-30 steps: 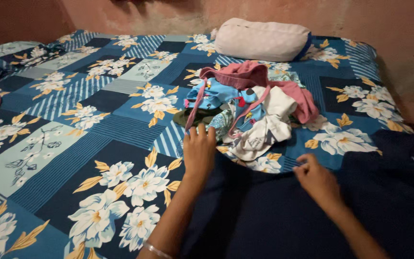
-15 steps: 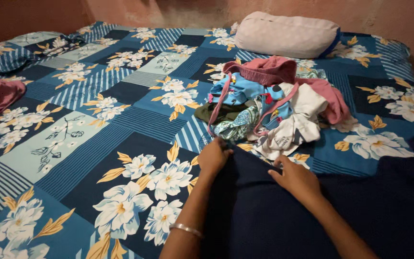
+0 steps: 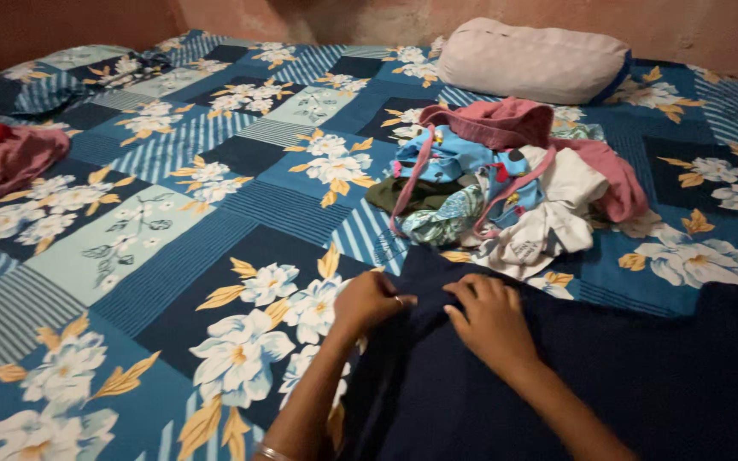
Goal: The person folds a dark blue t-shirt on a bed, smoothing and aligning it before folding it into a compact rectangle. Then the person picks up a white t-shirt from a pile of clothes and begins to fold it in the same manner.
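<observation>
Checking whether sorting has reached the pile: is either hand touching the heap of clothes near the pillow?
No: both the left hand and right hand rest on the dark navy cloth, short of the clothes heap.
</observation>
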